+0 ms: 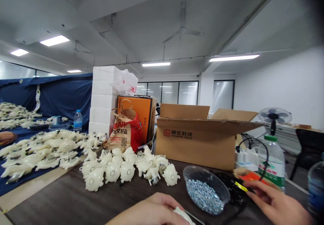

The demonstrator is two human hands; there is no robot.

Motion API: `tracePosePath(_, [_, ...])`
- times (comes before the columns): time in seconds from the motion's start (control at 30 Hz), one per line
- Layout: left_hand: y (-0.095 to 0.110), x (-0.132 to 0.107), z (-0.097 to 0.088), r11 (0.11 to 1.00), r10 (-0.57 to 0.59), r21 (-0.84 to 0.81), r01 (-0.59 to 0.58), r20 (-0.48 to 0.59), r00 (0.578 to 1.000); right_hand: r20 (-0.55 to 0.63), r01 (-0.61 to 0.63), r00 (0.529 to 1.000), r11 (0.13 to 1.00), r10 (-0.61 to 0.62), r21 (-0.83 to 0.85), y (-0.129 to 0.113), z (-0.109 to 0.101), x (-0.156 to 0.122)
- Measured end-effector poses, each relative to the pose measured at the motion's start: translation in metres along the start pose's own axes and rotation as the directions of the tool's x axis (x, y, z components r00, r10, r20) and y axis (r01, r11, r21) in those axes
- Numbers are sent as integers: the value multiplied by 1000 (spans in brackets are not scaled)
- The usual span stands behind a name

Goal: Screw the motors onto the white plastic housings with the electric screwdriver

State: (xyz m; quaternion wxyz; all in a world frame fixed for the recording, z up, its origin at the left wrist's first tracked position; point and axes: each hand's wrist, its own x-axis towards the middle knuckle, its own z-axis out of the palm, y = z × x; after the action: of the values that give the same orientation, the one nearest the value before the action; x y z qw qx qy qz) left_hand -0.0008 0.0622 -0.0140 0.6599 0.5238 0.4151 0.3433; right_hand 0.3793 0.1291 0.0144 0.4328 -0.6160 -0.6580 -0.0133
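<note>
The left hand grasps a white part over the counter, near a bowl of screws. The right hand touches a yellow strip beside the bowl; whether it grips, I cannot tell.

A smooth, softly glossy finish is shown by the cream, rounded plastic housings. A bright metallic shine is given off by the small silvery metal screws, seen through a glossy, clear, round plastic bowl. Matt cardboard is seen in the brown rectangular box, creased paper in the red-and-brown carrier bag, wrinkled cloth in the navy hanging sheet.
</note>
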Motion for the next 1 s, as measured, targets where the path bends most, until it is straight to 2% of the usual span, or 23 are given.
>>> tracePosePath(0.1, [7, -15, 12, 993, -60, -94, 68, 93, 994, -125, 62, 991, 997, -54, 56, -23, -12, -8])
tracePosePath(0.17, [9, -23, 18, 992, -60, -106, 75, 142, 988, -118, 85, 990, 994, -77, 67, -38, -17, -16])
tracePosePath(0.23, [9, -29, 21, 991, -47, -114, 64, 146, 988, -84, 115, 991, 989, -108, 91, -52, -18, -27])
tracePosePath(0.4, [6, -34, 25, 992, -49, -102, 68, 178, 983, 103, 156, 979, 971, -177, 183, -91, -8, -62])
tracePosePath(0.57, [4, -37, 31, 995, -93, -32, 99, 151, 984, 340, 47, 922, 923, -188, 382, -128, 5, -95])
tracePosePath(0.7, [4, -43, 36, 991, -118, -45, 127, 172, 978, 480, -67, 857, 883, -189, 465, -142, 10, -110])
tracePosePath(0.77, [5, -46, 38, 990, -112, -59, 126, 194, 975, 498, -72, 839, 863, -218, 500, -146, 9, -115])
tracePosePath(0.9, [6, -47, 42, 993, -96, -51, 110, 215, 972, 471, -23, 834, 835, -287, 549, -151, 5, -120])
tracePosePath(1.0, [5, -47, 45, 993, -107, -25, 113, 176, 978, 538, -138, 805, 802, -251, 581, -148, 6, -124])
